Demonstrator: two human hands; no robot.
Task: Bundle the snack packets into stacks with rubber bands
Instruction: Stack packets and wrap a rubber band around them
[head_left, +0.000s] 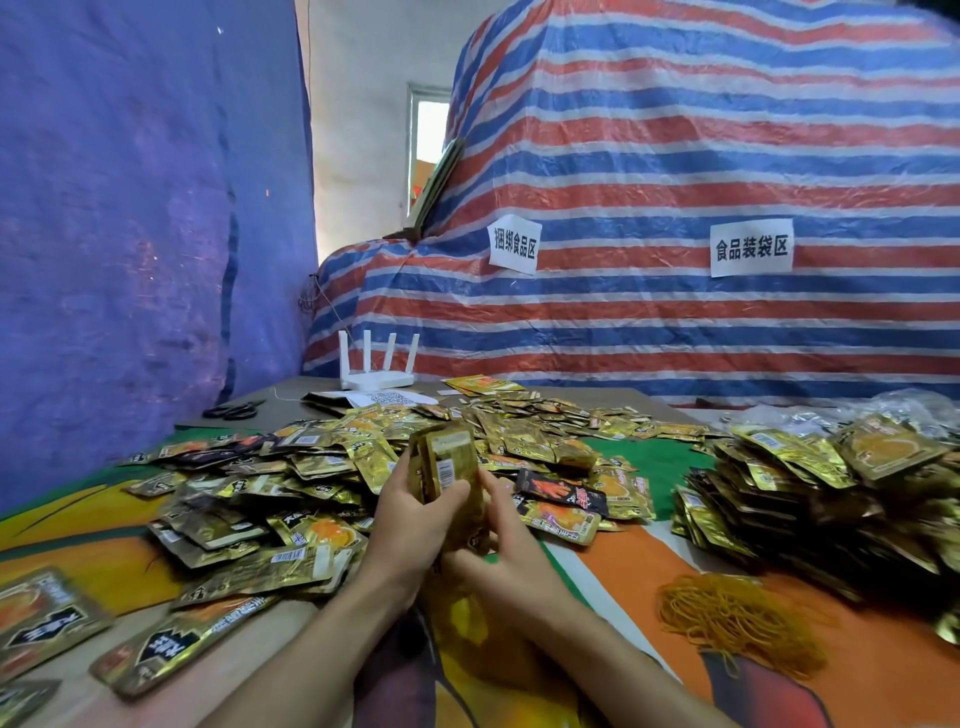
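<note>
Head view. We hold one stack of packets (447, 462) upright at table centre. Our left hand (410, 519) wraps its fingers round the stack's side. Our right hand (511, 561) grips the lower edge from the 4 o'clock side. We cannot tell whether a band is on it.

Judgement: we should square the edges first and keep the left grip tight, then stretch one band wide over the middle so no packet slips out.

Counts:
- Rubber bands (737, 623): one tangled heap at 4 o'clock, too many to count.
- Loose packets (311, 467): 9 to 12 o'clock, uncountable.
- Piled packets (779, 499): one mound at 3 o'clock.
- One router (376, 376), four antennas, at 12.
- One pair of scissors (234, 410) at 10.
- Two paper signs (751, 248) on the tarp behind.
</note>
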